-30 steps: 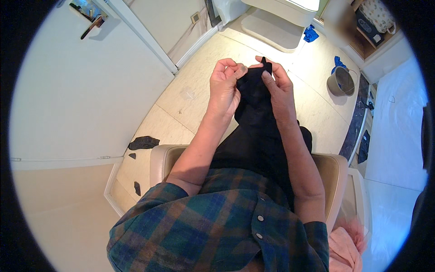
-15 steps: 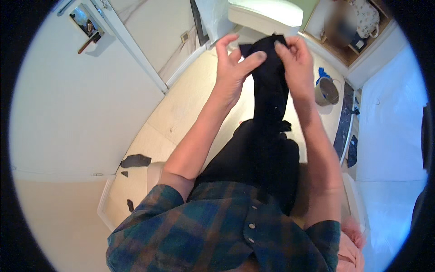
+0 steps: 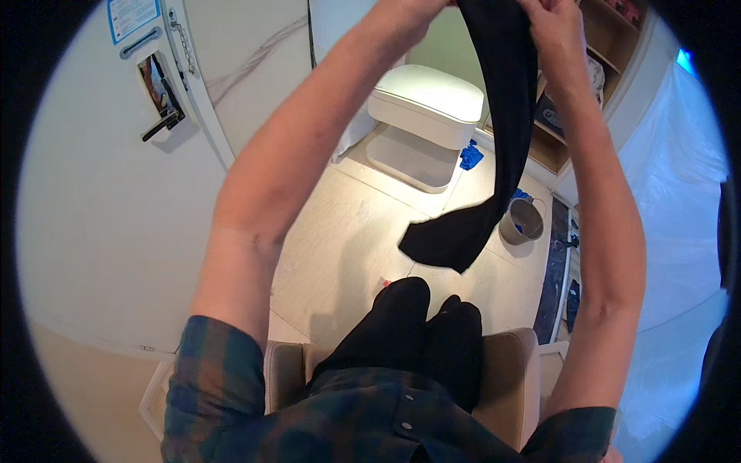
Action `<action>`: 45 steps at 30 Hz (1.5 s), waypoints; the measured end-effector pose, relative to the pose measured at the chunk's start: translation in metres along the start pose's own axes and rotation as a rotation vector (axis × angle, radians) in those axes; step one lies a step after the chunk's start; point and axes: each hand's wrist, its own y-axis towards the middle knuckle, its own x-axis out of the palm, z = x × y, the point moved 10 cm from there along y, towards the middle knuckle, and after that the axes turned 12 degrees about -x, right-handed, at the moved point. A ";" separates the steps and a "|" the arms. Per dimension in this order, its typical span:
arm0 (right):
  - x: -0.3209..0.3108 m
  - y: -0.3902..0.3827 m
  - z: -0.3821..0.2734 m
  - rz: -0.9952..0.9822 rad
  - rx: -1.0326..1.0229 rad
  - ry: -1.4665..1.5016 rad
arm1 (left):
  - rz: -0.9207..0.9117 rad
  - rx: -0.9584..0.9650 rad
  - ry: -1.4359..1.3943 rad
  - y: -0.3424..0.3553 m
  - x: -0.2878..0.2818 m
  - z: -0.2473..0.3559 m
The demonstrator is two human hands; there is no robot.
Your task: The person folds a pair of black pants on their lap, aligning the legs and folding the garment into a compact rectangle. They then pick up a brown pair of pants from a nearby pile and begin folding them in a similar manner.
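Note:
A long, narrow piece of black cloth (image 3: pixel 511 92) is held up at the top edge of the view. It hangs down in a curve, and its wide lower end swings left above my knees. My left hand (image 3: pixel 427 7) grips it at the upper left, its fingers mostly cut off by the frame. On the other side my right hand (image 3: pixel 554 15) pinches the cloth's upper right edge, thumb and fingers partly in view. Both arms are stretched far forward. What kind of garment the cloth is, I cannot tell.
I sit in a beige armchair (image 3: pixel 519 370). Ahead stands a white rounded stool (image 3: pixel 428 100) with an open base. A grey bucket (image 3: pixel 520 222) and a crumpled blue cloth (image 3: pixel 471 157) are on the floor. A white door (image 3: pixel 85 193) lies left, plastic sheeting (image 3: pixel 668 208) right.
Both hands have moved up and forward to the top edge, raising the black cloth off my lap. Its lower end now hangs free. The view has tilted upward, showing more floor.

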 end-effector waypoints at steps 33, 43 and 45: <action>0.038 -0.045 0.033 -0.067 0.268 0.227 | -0.004 -0.104 0.101 -0.053 -0.034 -0.042; 0.031 -0.053 0.048 -0.088 0.301 0.226 | 0.008 0.051 0.181 -0.037 -0.033 -0.015; 0.030 -0.053 0.047 -0.082 0.295 0.227 | -0.029 -0.007 0.147 -0.027 -0.034 -0.021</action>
